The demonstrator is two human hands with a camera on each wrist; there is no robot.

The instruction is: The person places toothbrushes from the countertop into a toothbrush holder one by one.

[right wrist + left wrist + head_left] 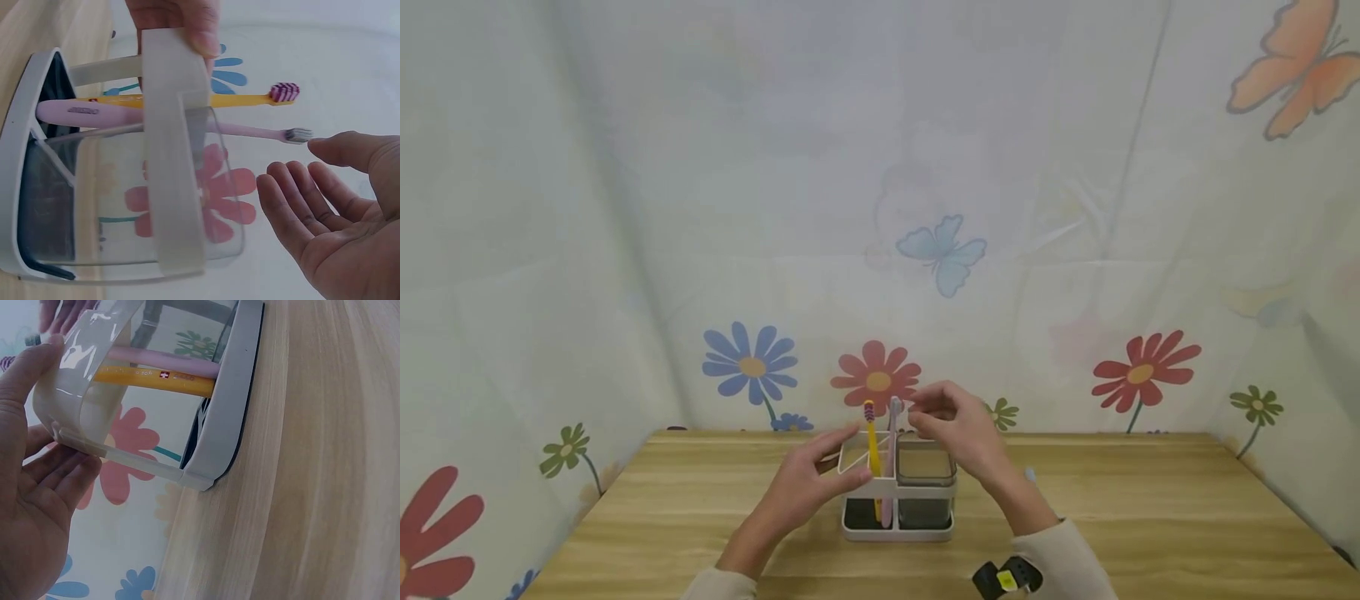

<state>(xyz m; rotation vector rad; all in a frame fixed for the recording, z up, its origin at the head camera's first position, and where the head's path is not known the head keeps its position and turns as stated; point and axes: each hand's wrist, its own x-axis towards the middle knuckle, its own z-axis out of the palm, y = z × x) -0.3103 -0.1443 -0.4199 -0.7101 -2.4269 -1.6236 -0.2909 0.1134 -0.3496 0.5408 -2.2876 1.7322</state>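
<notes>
A white toothbrush holder (917, 535) stands on the table, with an upper frame and a dark-lined base. My left hand (805, 479) grips the left side of that frame, thumb in front and fingers behind. A yellow toothbrush (240, 100) with a purple-and-white head stands in the holder. Beside it is a pink toothbrush (250, 130), also head up. My right hand (340, 212) is by the pink brush's head, thumb tip at or very near the bristles, fingers loosely bent and gripping nothing. A clear cup (925, 477) sits in the right-hand compartment.
The holder is near the middle of the wood-grain table (1150, 517). Behind it hangs a pale cloth (1037, 333) printed with flowers and butterflies. A black device with a yellow patch (1006, 580) is at the right sleeve.
</notes>
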